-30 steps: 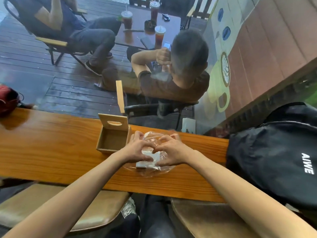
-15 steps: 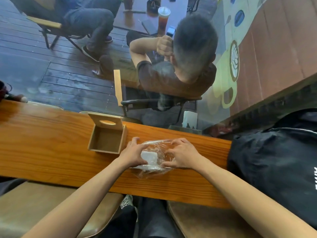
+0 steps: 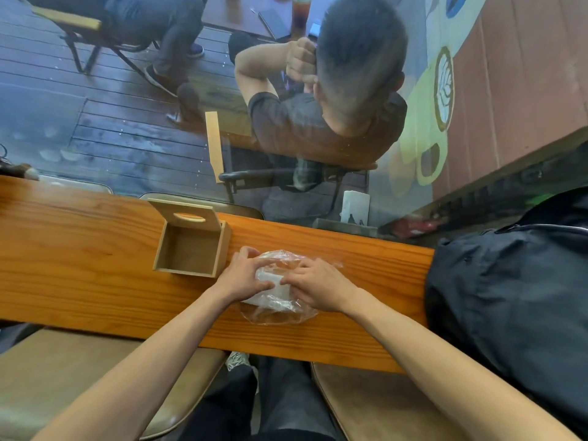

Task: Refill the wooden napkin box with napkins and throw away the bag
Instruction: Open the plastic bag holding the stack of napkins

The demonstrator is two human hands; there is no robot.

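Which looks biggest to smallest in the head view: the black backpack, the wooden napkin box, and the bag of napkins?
1. Black backpack, by far the largest, though it lies nearer the camera.
2. Wooden napkin box, lid up.
3. Bag of napkins, partly covered by both hands, so close to the box; uncertain.

One head-worn wide view only, nothing to share with a second. Looks forward and steeply down over a wooden counter close below, both forearms reaching in from the bottom edge. Faces a window behind the counter, with a deck and seated people beyond. Straight lines bowed toward the edges.
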